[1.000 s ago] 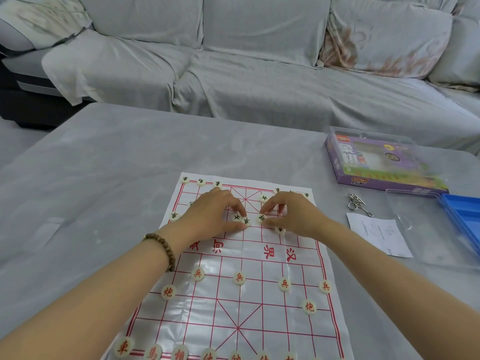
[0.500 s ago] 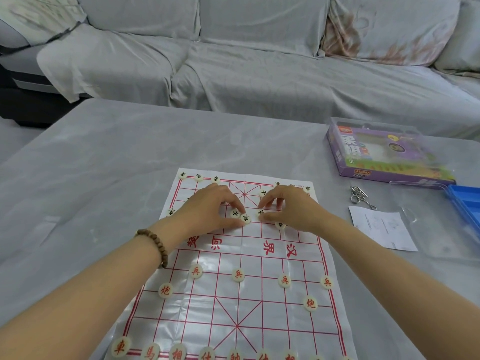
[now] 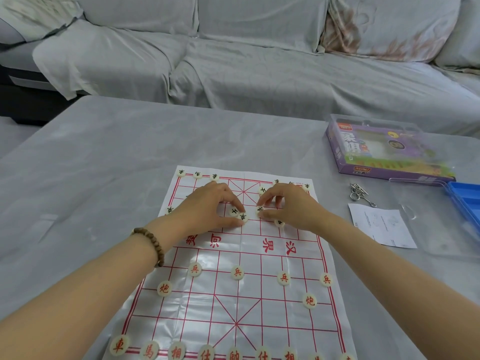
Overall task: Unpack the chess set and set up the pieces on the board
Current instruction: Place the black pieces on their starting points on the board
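1. The board (image 3: 270,305) lies flat on the desk (image 3: 104,165). The red pieces (image 3: 237,272) stand on our near rows and the far-row pieces (image 3: 197,174) along the far edge.
2. Our left hand (image 3: 210,206) pinches a black piece (image 3: 243,216) between thumb and forefinger in the board's far half. A loose piece (image 3: 233,211) touches it.
3. Our right hand (image 3: 288,206) pinches a second black piece (image 3: 260,210), just beside the first.
4. Compared with a second ago, both hands hold the same spot and no piece has shifted.
5. The box (image 3: 384,154), metal rings (image 3: 359,194), paper slip (image 3: 381,227) and blue tray (image 3: 465,203) lie to the right.
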A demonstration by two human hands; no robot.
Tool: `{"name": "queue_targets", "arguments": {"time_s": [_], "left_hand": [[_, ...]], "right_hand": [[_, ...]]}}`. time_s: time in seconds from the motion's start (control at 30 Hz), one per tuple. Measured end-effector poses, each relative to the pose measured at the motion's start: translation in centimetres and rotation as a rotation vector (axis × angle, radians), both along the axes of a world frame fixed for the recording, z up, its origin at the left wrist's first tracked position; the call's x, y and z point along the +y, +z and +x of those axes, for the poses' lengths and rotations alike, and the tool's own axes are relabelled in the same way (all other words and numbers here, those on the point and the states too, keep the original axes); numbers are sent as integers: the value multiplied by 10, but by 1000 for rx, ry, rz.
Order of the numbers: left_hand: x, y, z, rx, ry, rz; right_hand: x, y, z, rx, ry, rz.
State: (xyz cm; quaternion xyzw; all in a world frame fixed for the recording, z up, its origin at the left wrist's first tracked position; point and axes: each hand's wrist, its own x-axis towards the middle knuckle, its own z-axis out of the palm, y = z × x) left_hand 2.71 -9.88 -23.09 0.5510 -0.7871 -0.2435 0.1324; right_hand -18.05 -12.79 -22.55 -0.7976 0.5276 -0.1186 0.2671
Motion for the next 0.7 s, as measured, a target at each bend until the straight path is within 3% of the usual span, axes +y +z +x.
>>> {"name": "queue_targets", "arguments": {"time_s": [0.37, 0.53, 0.7], "left_hand": [[-4, 0, 17, -6, -10, 0], [-7, -1, 17, -28, -23, -21], [-18, 2, 19, -5, 58, -101]], "right_hand": [[-2, 6, -1, -28, -27, -27], [-3, 7, 2, 44, 35, 15], [-6, 7, 2, 19, 24, 23]]}}
